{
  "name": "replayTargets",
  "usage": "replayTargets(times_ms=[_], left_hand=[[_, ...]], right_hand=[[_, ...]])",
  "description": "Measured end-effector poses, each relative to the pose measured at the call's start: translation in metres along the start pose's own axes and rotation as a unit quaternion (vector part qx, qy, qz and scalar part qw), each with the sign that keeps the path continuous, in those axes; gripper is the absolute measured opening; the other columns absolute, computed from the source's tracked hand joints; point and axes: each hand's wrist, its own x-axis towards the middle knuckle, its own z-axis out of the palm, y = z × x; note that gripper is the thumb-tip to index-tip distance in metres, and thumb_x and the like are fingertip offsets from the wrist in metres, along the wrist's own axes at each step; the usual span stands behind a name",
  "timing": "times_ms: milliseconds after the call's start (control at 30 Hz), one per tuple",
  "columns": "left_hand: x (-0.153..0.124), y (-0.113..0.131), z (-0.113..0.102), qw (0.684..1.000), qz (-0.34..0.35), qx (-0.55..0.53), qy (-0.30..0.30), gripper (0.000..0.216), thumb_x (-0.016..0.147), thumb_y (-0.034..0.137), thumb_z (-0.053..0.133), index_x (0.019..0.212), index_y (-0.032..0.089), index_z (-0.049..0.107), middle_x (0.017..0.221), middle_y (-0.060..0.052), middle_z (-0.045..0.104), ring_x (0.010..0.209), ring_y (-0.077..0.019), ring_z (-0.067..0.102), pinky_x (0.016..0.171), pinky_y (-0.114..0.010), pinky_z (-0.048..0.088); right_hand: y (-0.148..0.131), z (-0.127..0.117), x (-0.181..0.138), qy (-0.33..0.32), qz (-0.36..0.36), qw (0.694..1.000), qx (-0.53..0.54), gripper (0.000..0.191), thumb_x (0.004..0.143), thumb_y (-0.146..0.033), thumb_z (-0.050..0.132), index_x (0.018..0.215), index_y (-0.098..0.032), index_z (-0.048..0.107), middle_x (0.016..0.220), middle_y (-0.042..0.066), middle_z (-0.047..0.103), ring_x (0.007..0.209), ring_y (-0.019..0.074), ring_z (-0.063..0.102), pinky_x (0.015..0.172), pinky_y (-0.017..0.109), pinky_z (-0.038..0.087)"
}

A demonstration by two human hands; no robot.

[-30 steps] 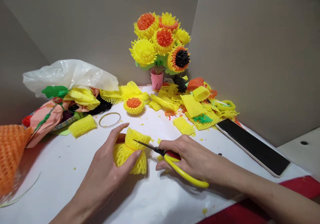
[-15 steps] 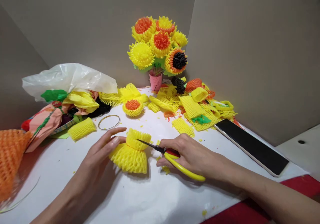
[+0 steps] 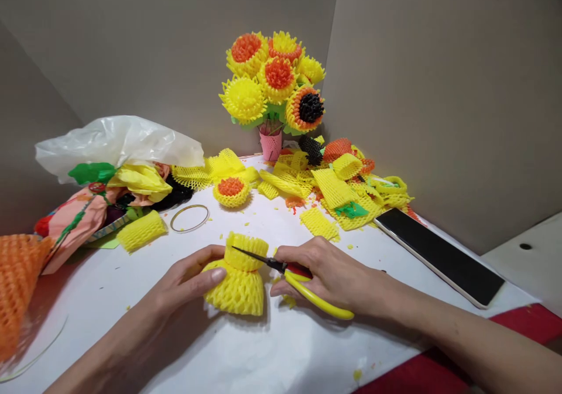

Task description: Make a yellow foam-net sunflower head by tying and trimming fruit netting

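A yellow foam-net piece [image 3: 237, 288], cinched near its upper part and flaring below, stands on the white table covering. My left hand [image 3: 191, 283] grips its left side, thumb in front and the other fingers behind, partly hidden. In my right hand [image 3: 320, 274] is a pair of scissors [image 3: 316, 300] with yellow handles and dark, narrow blades. The blades look closed and lie across the front of the foam piece's upper band, pointing left; whether they touch it I cannot tell.
A pink pot [image 3: 270, 146] of foam-net flowers stands at the back. Yellow foam-net scraps [image 3: 333, 189] lie before it, near a loose orange-centred flower [image 3: 230, 192]. A bangle [image 3: 189, 218] and plastic bag [image 3: 118, 142] are at left, a phone [image 3: 439, 256] at right.
My left hand has closed on the foam piece, which now sits slightly further right and stands more upright. The scissors have shifted slightly left. The whole view has moved a little.
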Motion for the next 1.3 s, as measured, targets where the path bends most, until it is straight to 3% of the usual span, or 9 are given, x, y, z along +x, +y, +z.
replayTargets(times_ms=[67,167,333,500,700,900,1033,1100,1300], left_hand=[[-0.003,0.003,0.003,0.999,0.018,0.016,-0.022,0.046,0.071,0.042,0.083,0.111,0.025,0.068,0.125,-0.006,0.07,0.117,-0.0339,0.063,0.088,-0.036,0.054],[-0.009,0.009,0.005,1.0,0.018,0.0,0.002,0.041,0.067,0.04,0.087,0.103,0.03,0.071,0.126,0.0,0.07,0.123,-0.0314,0.06,0.083,-0.029,0.056],[-0.015,0.016,0.002,0.999,0.012,-0.04,0.03,0.044,0.061,0.036,0.09,0.101,0.032,0.072,0.118,0.001,0.073,0.111,-0.03,0.067,0.074,-0.026,0.058],[-0.01,0.015,0.0,0.999,0.031,-0.033,0.01,0.05,0.062,0.033,0.087,0.109,0.029,0.07,0.119,-0.003,0.073,0.106,-0.0313,0.07,0.077,-0.03,0.059],[-0.008,0.012,-0.003,0.999,0.004,-0.032,0.043,0.046,0.056,0.037,0.093,0.096,0.027,0.072,0.104,-0.003,0.078,0.103,-0.0293,0.071,0.076,-0.026,0.058],[-0.004,0.007,-0.007,0.998,0.001,-0.026,0.051,0.053,0.065,0.036,0.084,0.113,0.024,0.066,0.12,-0.009,0.073,0.114,-0.035,0.066,0.08,-0.033,0.058],[-0.003,0.011,-0.002,0.999,0.028,-0.008,-0.012,0.062,0.069,0.038,0.079,0.127,0.024,0.061,0.122,-0.011,0.072,0.115,-0.0379,0.064,0.089,-0.04,0.055],[-0.003,0.012,0.001,0.999,0.049,-0.005,-0.016,0.064,0.071,0.04,0.076,0.131,0.026,0.059,0.125,-0.011,0.07,0.121,-0.0392,0.06,0.095,-0.044,0.053],[-0.001,0.01,-0.001,0.996,0.091,0.011,-0.02,0.068,0.069,0.038,0.08,0.131,0.026,0.056,0.133,-0.01,0.065,0.127,-0.04,0.054,0.094,-0.042,0.052]], right_hand=[[-0.001,-0.001,0.0,-0.005,-0.004,1.0,0.006,0.025,0.086,-0.04,0.073,0.084,-0.017,0.064,0.06,-0.008,0.043,0.055,0.0076,0.031,0.053,0.019,0.024],[0.0,-0.002,0.0,-0.006,-0.005,1.0,0.004,0.024,0.085,-0.04,0.075,0.085,-0.018,0.064,0.06,-0.009,0.044,0.056,0.0073,0.032,0.053,0.019,0.025],[0.003,-0.006,-0.001,0.017,-0.009,1.0,0.002,0.032,0.082,-0.047,0.076,0.079,-0.018,0.063,0.056,-0.01,0.037,0.055,0.0072,0.029,0.051,0.018,0.024],[0.0,-0.011,-0.002,0.006,0.017,1.0,0.008,0.041,0.077,-0.059,0.075,0.088,-0.02,0.067,0.055,-0.01,0.041,0.054,0.0073,0.035,0.052,0.018,0.027],[-0.003,-0.015,-0.001,0.001,0.049,0.999,0.007,0.047,0.071,-0.064,0.077,0.092,-0.023,0.065,0.059,-0.01,0.048,0.055,0.0079,0.04,0.052,0.019,0.028],[-0.003,-0.015,-0.002,-0.006,0.064,0.998,0.008,0.051,0.07,-0.066,0.077,0.094,-0.023,0.065,0.06,-0.009,0.05,0.056,0.0087,0.041,0.053,0.02,0.028],[-0.007,-0.017,-0.003,-0.014,0.064,0.998,-0.005,0.049,0.07,-0.064,0.078,0.094,-0.023,0.063,0.063,-0.008,0.05,0.057,0.0095,0.041,0.054,0.021,0.028],[-0.009,-0.018,-0.003,-0.021,0.062,0.998,-0.024,0.049,0.071,-0.064,0.077,0.092,-0.023,0.062,0.066,-0.007,0.051,0.059,0.0104,0.042,0.054,0.022,0.027],[-0.012,-0.017,-0.003,-0.038,0.07,0.996,-0.042,0.05,0.07,-0.064,0.078,0.091,-0.024,0.057,0.069,-0.007,0.051,0.061,0.0114,0.043,0.055,0.023,0.027]])
